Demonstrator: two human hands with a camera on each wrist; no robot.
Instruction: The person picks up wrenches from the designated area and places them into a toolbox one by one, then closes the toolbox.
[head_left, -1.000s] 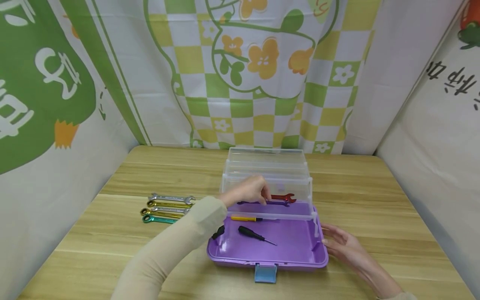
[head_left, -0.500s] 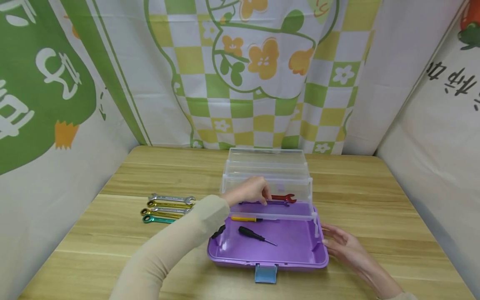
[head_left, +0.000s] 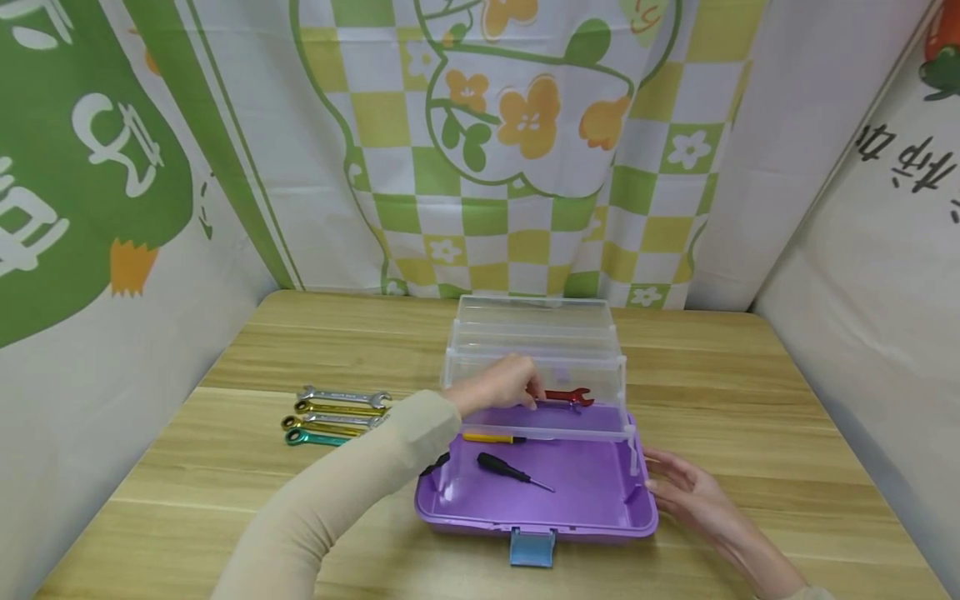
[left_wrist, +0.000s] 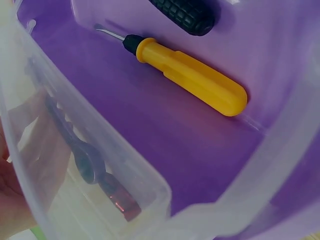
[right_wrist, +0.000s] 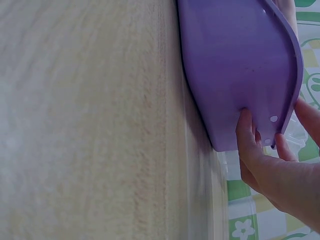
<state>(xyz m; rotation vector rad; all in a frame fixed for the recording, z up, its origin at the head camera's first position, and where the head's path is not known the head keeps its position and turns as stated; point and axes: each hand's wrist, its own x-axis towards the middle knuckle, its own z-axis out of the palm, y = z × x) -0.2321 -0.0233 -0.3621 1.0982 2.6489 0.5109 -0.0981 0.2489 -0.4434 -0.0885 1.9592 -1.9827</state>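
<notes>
My left hand (head_left: 498, 386) reaches into the clear upper tray (head_left: 555, 433) of a purple toolbox (head_left: 585, 492). Its fingertips pinch a purple wrench (left_wrist: 62, 122), seen through the cloudy tray wall in the left wrist view. Just behind it in the tray lies a red wrench (head_left: 573, 396), partly hidden by the hand. My right hand (head_left: 697, 496) rests against the toolbox's right side; in the right wrist view its extended fingers touch the outer wall and rim. Inside the box's base lie a yellow-handled screwdriver (left_wrist: 200, 82) and a black-handled screwdriver (head_left: 502, 467).
Left of the box, several wrenches lie in a row on the wooden table (head_left: 225, 492), among them a silver wrench (head_left: 341, 397) and a green wrench (head_left: 318, 438). A black object (head_left: 435, 464) shows at the box's left edge. A blue latch (head_left: 531, 547) hangs at the front.
My left hand has shifted very slightly right and down in the tray. The purple wrench sits a little lower, its left part less visible. My right hand stays at the box's side.
</notes>
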